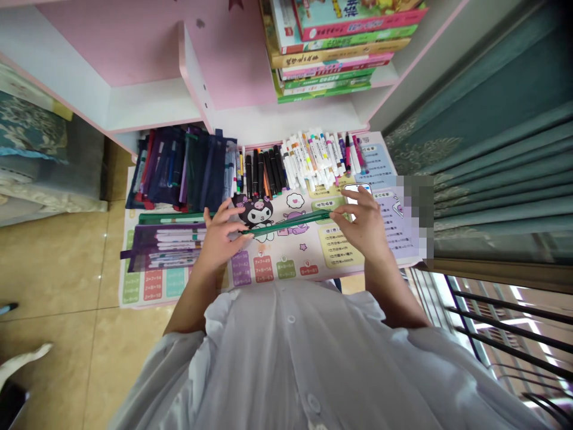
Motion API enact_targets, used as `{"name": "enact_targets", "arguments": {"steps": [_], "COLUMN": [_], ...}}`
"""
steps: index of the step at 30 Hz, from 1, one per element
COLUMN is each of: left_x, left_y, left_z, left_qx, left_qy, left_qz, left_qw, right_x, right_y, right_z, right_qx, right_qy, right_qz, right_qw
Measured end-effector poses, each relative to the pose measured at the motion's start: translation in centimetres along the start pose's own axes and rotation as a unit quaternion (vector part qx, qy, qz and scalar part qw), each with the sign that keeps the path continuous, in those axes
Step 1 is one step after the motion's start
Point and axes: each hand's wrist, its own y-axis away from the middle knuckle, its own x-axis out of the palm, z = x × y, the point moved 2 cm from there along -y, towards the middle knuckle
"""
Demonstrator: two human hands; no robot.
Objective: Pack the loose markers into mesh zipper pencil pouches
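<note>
My left hand [221, 233] and my right hand [362, 221] hold the two ends of a long, thin green zip pouch [290, 224], seen edge-on above a printed desk mat [290, 263]. Both hands pinch it with curled fingers. Just left of my left hand lie a purple mesh pouch [165, 245] filled with pens and another green pouch [174, 218]. Behind the hands, rows of black markers [264, 170] and white markers [317, 155] lie on the mat.
A pile of dark blue and purple zip pouches [179, 167] stands at the back left of the desk. A pink-and-white shelf [192, 71] carries a stack of books [331, 54]. Green curtains [492, 149] hang on the right; tiled floor [54, 269] lies left.
</note>
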Motion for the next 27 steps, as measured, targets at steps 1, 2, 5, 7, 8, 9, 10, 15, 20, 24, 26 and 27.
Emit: {"name": "enact_targets", "arguments": {"steps": [1, 2, 5, 7, 8, 9, 10, 15, 20, 24, 26, 27], "left_x": [0.0, 0.0, 0.2, 0.2, 0.2, 0.1, 0.1, 0.1, 0.2, 0.2, 0.1, 0.1], "left_y": [0.0, 0.0, 0.0, 0.0, 0.0, 0.0, 0.0, 0.0, -0.1, -0.2, -0.2, -0.1], "left_z": [0.0, 0.0, 0.1, 0.2, 0.2, 0.2, 0.2, 0.1, 0.2, 0.1, 0.0, -0.1], "left_qx": [-0.001, -0.002, 0.000, 0.000, -0.001, -0.002, -0.002, 0.004, 0.002, -0.001, -0.001, -0.003], "left_qy": [-0.001, -0.001, -0.002, -0.001, 0.000, 0.000, 0.001, 0.004, 0.000, 0.000, 0.003, 0.004], "left_qz": [0.000, 0.002, 0.003, 0.001, -0.001, -0.001, 0.000, -0.002, -0.005, 0.002, 0.002, 0.002], "left_qw": [1.000, 1.000, 1.000, 1.000, 1.000, 1.000, 1.000, 1.000, 1.000, 1.000, 1.000, 1.000], "right_x": [0.0, 0.0, 0.0, 0.0, -0.1, -0.2, -0.2, -0.3, -0.2, -0.2, -0.2, -0.2], "right_y": [0.0, -0.1, -0.2, -0.2, -0.3, -0.3, -0.3, -0.5, -0.8, -1.2, -1.3, -1.4], "right_z": [-0.2, -0.3, -0.6, -0.7, -0.8, -0.9, -1.0, -1.7, -2.8, -3.9, -4.4, -4.6], "right_qx": [0.000, -0.002, -0.011, -0.014, -0.015, -0.014, -0.013, -0.006, 0.004, 0.004, 0.004, 0.004], "right_qy": [0.000, 0.000, 0.003, 0.006, 0.008, 0.009, 0.011, 0.007, -0.011, -0.013, -0.018, -0.021], "right_qz": [-0.005, -0.009, -0.016, -0.019, -0.022, -0.025, -0.028, -0.029, -0.030, -0.034, -0.044, -0.052], "right_qw": [1.000, 1.000, 1.000, 1.000, 1.000, 1.000, 0.999, 1.000, 0.999, 0.999, 0.999, 0.998]}}
